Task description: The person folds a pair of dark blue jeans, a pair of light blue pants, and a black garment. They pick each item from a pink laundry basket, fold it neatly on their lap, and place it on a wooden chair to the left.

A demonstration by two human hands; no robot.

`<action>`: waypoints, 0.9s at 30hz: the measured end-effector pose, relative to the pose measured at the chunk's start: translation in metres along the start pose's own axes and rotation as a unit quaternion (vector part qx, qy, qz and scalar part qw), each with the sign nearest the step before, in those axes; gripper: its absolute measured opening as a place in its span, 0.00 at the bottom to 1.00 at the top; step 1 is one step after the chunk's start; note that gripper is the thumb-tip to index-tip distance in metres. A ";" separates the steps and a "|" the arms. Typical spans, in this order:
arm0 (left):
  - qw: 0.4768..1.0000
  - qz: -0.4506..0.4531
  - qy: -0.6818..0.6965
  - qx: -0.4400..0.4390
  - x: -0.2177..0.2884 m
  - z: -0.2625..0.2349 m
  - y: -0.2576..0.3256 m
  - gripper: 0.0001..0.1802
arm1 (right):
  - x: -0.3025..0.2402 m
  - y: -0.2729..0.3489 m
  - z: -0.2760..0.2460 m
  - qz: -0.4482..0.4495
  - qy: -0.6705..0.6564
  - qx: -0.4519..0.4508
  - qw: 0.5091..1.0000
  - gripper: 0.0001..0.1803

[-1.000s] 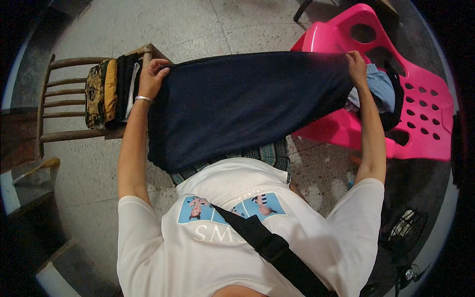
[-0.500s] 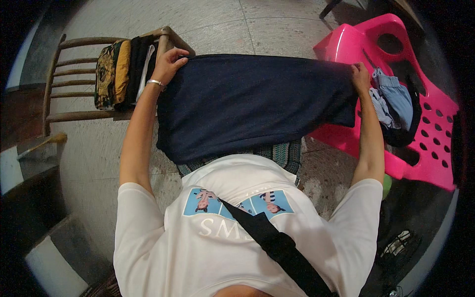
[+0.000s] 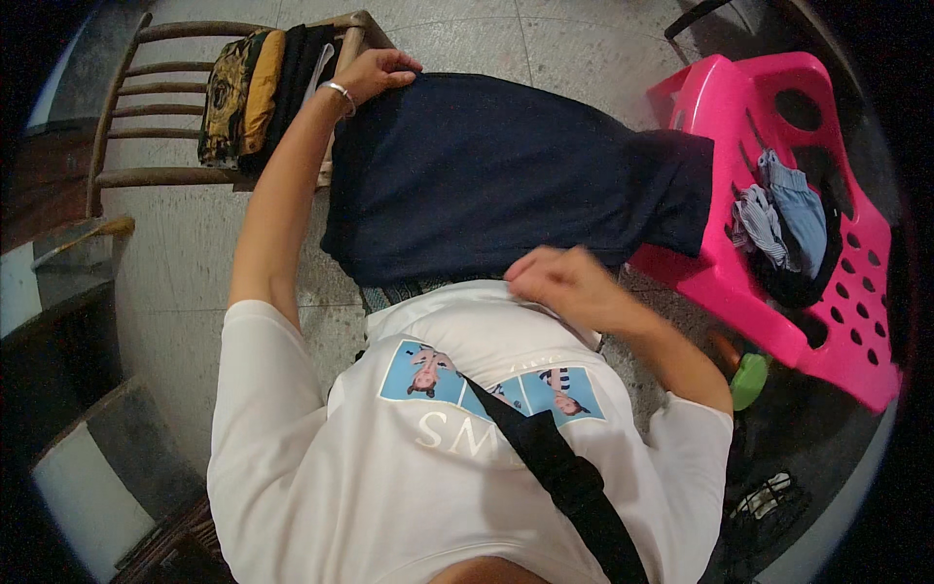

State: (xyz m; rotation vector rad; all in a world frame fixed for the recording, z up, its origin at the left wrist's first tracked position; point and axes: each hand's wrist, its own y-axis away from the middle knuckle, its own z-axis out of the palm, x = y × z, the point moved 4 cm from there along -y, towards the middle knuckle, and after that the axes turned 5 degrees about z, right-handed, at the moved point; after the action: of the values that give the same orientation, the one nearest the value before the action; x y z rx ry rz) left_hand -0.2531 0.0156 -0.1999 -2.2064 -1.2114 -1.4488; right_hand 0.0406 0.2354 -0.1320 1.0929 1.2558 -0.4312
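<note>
A dark navy garment [image 3: 496, 180] lies spread across my lap, bridging the gap between two chairs. At its far left corner my left hand [image 3: 375, 76] pinches the edge between thumb and fingers. My right hand [image 3: 564, 282] is close to my body, just over the garment's near edge. It is smeared by motion, so I cannot make out whether it touches the cloth. The garment's right end narrows into a sleeve-like flap [image 3: 676, 190] that reaches the seat of the pink chair [image 3: 681, 277]. Under the garment, a patterned dark cloth [image 3: 389, 292] shows a little.
On the left, a wooden chair [image 3: 156, 178] bears a stack of folded clothes [image 3: 243, 97]. Light blue and striped clothes [image 3: 798, 209] lie on the pink chair. A green object [image 3: 749, 382] and a pair of dark shoes [image 3: 769, 501] are on the floor at the right.
My right hand has let go of the garment's far right end and come in toward my body. My left hand still holds its corner, now slightly farther forward. The right end has sagged and folded.
</note>
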 end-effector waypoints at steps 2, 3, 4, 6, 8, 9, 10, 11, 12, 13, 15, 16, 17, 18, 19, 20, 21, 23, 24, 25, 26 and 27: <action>1.000 0.001 -0.003 -0.031 -0.004 -0.002 -0.004 0.23 | 0.025 -0.009 0.025 0.017 0.032 -0.047 0.998 0.22; 0.998 0.002 -0.048 -0.051 -0.007 -0.003 -0.008 0.25 | 0.036 -0.015 0.029 0.056 0.039 -0.060 0.996 0.27; 0.993 0.004 -0.093 -0.072 -0.010 -0.004 -0.012 0.27 | 0.046 -0.020 0.033 0.094 0.046 -0.073 0.992 0.32; 0.982 -0.044 -0.159 -0.091 0.001 -0.001 -0.012 0.35 | 0.065 -0.029 0.044 0.112 0.114 -0.063 0.985 0.42; 0.969 -0.040 -0.215 -0.119 0.007 0.000 -0.024 0.37 | 0.075 -0.038 0.050 0.146 0.142 -0.090 0.975 0.49; 0.960 -0.038 -0.243 -0.132 0.010 0.000 -0.028 0.38 | 0.078 -0.045 0.049 0.172 0.136 -0.123 0.968 0.52; 0.958 -0.055 -0.253 -0.126 0.011 0.000 -0.029 0.38 | 0.079 -0.052 0.050 0.198 0.129 -0.155 0.959 0.55; 0.955 -0.069 -0.263 -0.122 0.016 0.001 -0.033 0.39 | 0.073 -0.057 0.049 0.219 0.119 -0.166 0.954 0.56; 0.952 -0.085 -0.272 -0.115 0.017 0.000 -0.033 0.39 | 0.061 -0.062 0.049 0.239 0.110 -0.179 0.948 0.57; 0.954 -0.085 -0.270 -0.103 0.017 0.001 -0.034 0.39 | 0.054 -0.065 0.051 0.260 0.101 -0.193 0.941 0.58; 0.957 -0.087 -0.266 -0.076 0.014 0.000 -0.035 0.37 | 0.050 -0.076 0.054 0.272 0.054 -0.159 0.948 0.57; 0.963 -0.086 -0.246 -0.063 0.009 0.000 -0.036 0.36 | 0.050 -0.082 0.056 0.276 0.031 -0.142 0.950 0.57; 0.969 -0.086 -0.227 -0.052 0.007 0.001 -0.035 0.35 | 0.053 -0.087 0.058 0.280 0.005 -0.126 0.952 0.57; 0.973 -0.086 -0.209 -0.040 0.007 -0.001 -0.035 0.35 | 0.055 -0.092 0.059 0.283 -0.021 -0.110 0.953 0.57; 0.979 -0.096 -0.176 -0.046 0.005 -0.004 -0.034 0.34 | 0.057 -0.095 0.059 0.285 -0.046 -0.094 0.953 0.57; 0.983 -0.102 -0.144 -0.054 0.014 -0.006 -0.030 0.33 | 0.059 -0.097 0.058 0.261 -0.039 -0.074 0.962 0.57; 0.986 -0.109 -0.111 -0.062 0.022 -0.009 -0.026 0.32 | 0.060 -0.096 0.058 0.236 -0.032 -0.054 0.970 0.57; 0.995 -0.086 -0.021 -0.042 0.030 -0.025 -0.021 0.28 | 0.026 -0.080 0.050 0.180 0.006 -0.016 0.984 0.58; 0.997 -0.073 0.026 -0.031 0.032 -0.034 -0.020 0.26 | -0.008 -0.069 0.038 0.178 0.004 0.008 0.984 0.57; 0.996 -0.062 0.057 -0.017 0.042 -0.046 -0.018 0.24 | -0.035 -0.057 0.028 0.178 0.001 0.032 0.984 0.56; 0.995 -0.051 0.086 -0.002 0.059 -0.063 -0.016 0.21 | -0.045 -0.052 0.011 0.215 0.035 0.075 0.973 0.53; 0.992 -0.037 0.119 0.011 0.077 -0.079 -0.014 0.19 | -0.053 -0.046 -0.010 0.254 0.071 0.121 0.957 0.51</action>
State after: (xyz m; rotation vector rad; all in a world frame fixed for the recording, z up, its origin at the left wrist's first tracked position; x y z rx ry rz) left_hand -0.3023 0.0169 -0.0998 -1.9254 -1.2319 -1.6632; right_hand -0.0176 0.2075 -0.1024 1.6243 1.0084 -0.1150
